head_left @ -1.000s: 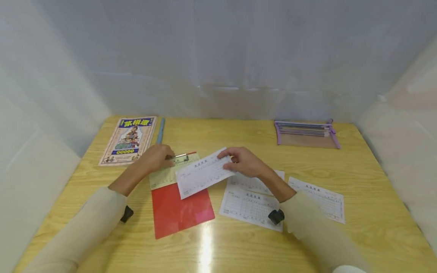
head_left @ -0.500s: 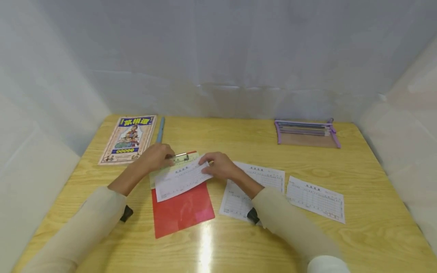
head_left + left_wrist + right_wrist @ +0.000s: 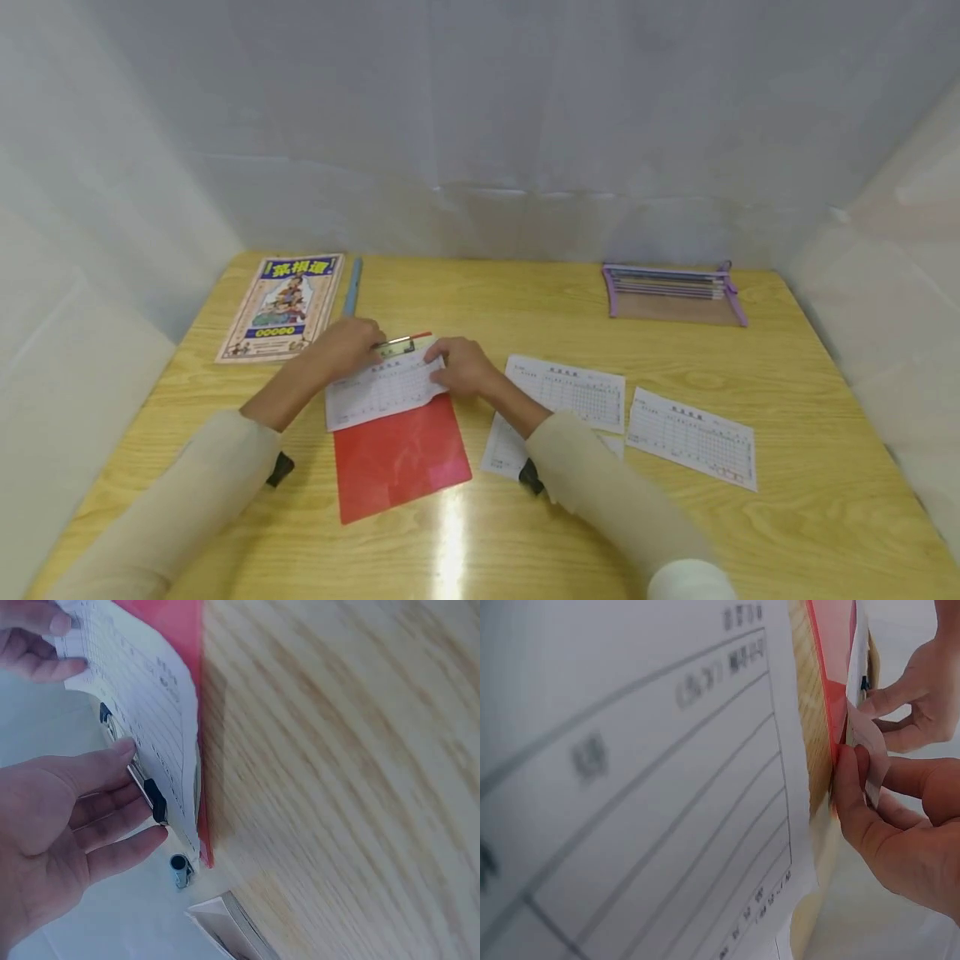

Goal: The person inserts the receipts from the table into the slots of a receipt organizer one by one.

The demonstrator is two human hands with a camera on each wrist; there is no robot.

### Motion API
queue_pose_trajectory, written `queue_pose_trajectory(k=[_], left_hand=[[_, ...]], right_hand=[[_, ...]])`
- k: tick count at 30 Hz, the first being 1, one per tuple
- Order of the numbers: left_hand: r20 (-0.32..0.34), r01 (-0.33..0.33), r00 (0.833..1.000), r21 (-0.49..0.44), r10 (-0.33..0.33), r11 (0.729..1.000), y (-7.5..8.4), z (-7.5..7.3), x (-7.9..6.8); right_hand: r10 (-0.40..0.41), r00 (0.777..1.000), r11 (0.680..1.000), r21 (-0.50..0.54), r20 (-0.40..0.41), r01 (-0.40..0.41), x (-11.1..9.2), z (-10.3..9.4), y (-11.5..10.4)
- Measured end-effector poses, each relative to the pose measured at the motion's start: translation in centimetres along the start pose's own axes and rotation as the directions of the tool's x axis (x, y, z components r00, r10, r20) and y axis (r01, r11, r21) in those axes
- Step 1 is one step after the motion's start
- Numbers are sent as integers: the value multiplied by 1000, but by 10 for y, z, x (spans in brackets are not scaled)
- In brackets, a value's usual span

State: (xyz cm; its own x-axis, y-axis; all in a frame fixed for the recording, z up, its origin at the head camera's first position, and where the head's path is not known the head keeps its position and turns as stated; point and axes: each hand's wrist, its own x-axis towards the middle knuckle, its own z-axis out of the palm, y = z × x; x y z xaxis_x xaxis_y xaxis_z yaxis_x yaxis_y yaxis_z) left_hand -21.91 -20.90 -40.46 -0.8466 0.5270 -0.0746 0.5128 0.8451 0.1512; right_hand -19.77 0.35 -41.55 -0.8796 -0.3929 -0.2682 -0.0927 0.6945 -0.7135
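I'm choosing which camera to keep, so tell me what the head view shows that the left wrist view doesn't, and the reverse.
Only the head view: the purple-trimmed pouch, the loose sheets on the right and the booklet's cover.

Only the left wrist view: the palm of the left hand, the clip's black end beside its fingers, and the blue pen's round end.

Both: the red clipboard, its clip and the right hand pinching the white sheet, plus parts of the booklet, pen and left hand.
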Motion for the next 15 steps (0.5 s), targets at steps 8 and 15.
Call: queue_pose_trajectory(k=[8, 15], left_hand=[[-25, -31, 999, 80, 33, 996, 5, 0, -3], [8, -3, 1000, 47, 2, 999, 7, 1, -2]], right_hand=[[-9, 1000, 999, -44, -15, 8, 4, 4, -3], [-17, 1000, 999, -38, -22, 16, 4, 5, -4]])
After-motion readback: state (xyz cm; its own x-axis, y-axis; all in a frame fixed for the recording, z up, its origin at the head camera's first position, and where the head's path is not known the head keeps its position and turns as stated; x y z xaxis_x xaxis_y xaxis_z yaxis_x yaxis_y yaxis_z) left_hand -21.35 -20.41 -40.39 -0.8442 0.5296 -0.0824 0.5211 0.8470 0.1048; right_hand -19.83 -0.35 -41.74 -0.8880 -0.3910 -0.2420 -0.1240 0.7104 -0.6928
